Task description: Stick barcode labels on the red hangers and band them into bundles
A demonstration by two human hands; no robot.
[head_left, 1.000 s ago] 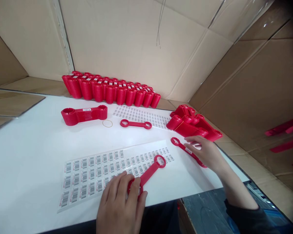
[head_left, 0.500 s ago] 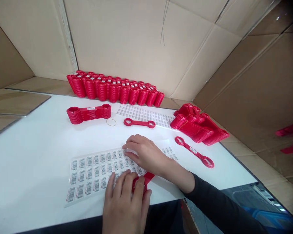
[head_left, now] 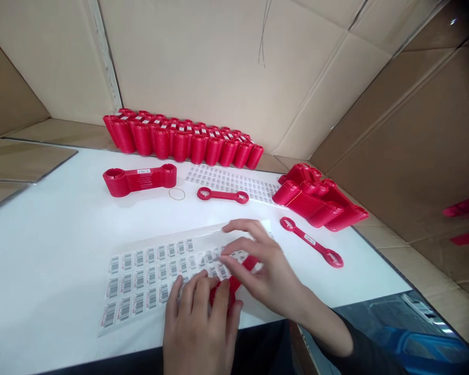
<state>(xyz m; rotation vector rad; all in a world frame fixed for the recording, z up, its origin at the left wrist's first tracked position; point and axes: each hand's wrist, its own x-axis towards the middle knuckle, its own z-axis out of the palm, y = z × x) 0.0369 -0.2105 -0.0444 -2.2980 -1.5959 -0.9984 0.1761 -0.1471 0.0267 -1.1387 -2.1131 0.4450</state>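
My left hand point(head_left: 199, 317) rests over the near edge of the barcode sticker sheet point(head_left: 138, 276). Its fingers and thumb close around one ring end of a red double-ring plastic bar point(head_left: 236, 284), which lies across the sheet. Just above the sheet, my right hand point(head_left: 260, 260) pinches thumb and index finger together, with the other fingers raised. A pale barcode sticker point(head_left: 200, 259) shows at its fingertips, slightly blurred. The bar's far end is partly hidden behind my right hand. In the sheet's top row, a bare strip of backing begins right of the remaining stickers.
Banded stacks of red bars point(head_left: 180, 143) line the back cardboard wall. One stack point(head_left: 140, 179) sits at left beside a rubber band point(head_left: 176, 194). A loose bar point(head_left: 222, 196) lies before another sticker sheet point(head_left: 234, 182). At right are more stacks point(head_left: 316, 200) and a labelled bar point(head_left: 310, 241).
My right hand has drawn back to the right from the top row, and a sticker there has come off the sheet. My left hand stays in place on the bar.
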